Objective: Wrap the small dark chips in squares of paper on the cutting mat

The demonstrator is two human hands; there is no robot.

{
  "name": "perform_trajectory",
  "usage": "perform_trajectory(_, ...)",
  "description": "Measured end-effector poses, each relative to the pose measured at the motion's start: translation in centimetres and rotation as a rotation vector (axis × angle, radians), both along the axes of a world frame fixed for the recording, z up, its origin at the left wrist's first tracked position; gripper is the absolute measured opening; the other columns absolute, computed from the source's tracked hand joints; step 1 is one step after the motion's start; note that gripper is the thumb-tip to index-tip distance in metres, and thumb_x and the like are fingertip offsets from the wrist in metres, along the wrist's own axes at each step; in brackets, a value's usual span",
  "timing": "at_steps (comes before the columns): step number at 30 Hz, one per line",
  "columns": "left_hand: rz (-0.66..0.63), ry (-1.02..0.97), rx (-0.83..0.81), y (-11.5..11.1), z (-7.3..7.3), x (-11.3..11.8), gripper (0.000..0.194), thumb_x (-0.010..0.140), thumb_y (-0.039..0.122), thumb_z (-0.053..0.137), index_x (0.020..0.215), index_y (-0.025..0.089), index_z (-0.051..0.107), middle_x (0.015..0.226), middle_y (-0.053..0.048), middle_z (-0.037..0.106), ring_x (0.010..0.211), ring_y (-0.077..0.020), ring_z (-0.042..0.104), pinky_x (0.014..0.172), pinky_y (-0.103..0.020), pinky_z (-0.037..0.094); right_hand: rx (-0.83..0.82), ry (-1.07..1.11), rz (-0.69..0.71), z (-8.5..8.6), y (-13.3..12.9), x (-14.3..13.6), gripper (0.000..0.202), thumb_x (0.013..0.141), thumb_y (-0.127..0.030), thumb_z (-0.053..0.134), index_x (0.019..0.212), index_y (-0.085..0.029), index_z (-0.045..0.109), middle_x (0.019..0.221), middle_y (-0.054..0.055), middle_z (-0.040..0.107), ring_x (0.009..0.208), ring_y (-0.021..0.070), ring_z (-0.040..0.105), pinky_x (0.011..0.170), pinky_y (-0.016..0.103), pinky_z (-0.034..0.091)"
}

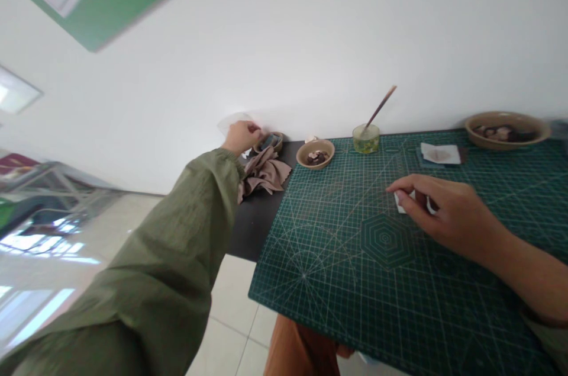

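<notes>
My left hand reaches to the table's far left with its fingers drawn together. It is over the near side of a small bowl with bluish contents. Whatever its fingertips may hold is too small to tell. A translucent sheet or bag shows behind this hand. Just below lies a crumpled brownish-pink cloth. Over the green cutting mat, my right hand is closed on a small white piece, partly hidden by the fingers.
Along the wall stand a tan bowl with dark pieces, a glass jar holding a brush-like stick, and a larger bowl with brown pieces. A folded white paper lies between jar and larger bowl.
</notes>
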State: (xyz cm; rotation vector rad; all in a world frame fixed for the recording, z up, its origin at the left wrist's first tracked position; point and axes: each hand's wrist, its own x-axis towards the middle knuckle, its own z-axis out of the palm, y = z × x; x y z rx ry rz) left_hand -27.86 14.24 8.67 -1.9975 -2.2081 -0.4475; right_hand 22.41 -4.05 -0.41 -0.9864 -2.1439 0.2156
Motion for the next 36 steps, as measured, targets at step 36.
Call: perform_trajectory(36,-1.157,-0.182,-0.095,-14.2,-9.6,29.7,0.051,0.109,0.048,0.066,0.142,0.009,0.069,0.142,-0.018,0.071,0.133,-0.0307,0.063,0.122,-0.043,0.049,-0.351,-0.296,-0.241,-3.5,5.9,10.5,0.07,0.088,-0.09,0.061,0.108,-0.026,0.079,0.079,0.004,0.071,0.065,0.024,0.064,0.063,0.039,0.046)
